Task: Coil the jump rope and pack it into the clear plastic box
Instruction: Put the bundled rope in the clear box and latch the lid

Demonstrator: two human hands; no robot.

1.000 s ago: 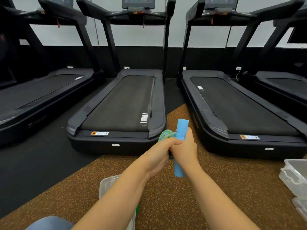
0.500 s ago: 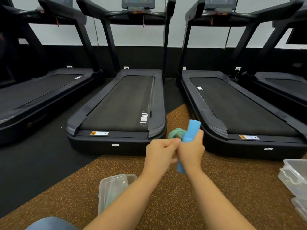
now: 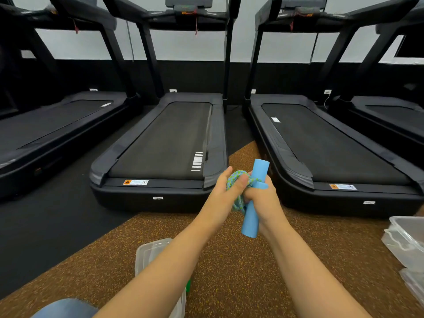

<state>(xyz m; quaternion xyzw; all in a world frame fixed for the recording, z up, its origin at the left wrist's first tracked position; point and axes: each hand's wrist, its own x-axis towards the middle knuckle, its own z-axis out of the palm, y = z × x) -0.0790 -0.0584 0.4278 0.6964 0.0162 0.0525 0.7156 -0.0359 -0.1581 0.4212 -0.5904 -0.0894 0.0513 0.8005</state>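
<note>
Just left of the right hand (image 3: 261, 200), which is gripping the blue handles (image 3: 252, 216), the left hand (image 3: 226, 191) is pinching the coiled rope (image 3: 236, 180). Below both hands, the clear plastic box (image 3: 149, 253) is sitting on the floor.

I see a long black treadmill (image 3: 160, 143) dead ahead, a matching black treadmill (image 3: 325, 148) to its right, and brown speckled rubber flooring (image 3: 229, 267) at its near end.

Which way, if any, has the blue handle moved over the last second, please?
Yes, slightly: the handle stood nearly upright before; its top now leans right, toward the right treadmill, while its lower end has hardly shifted.
</note>
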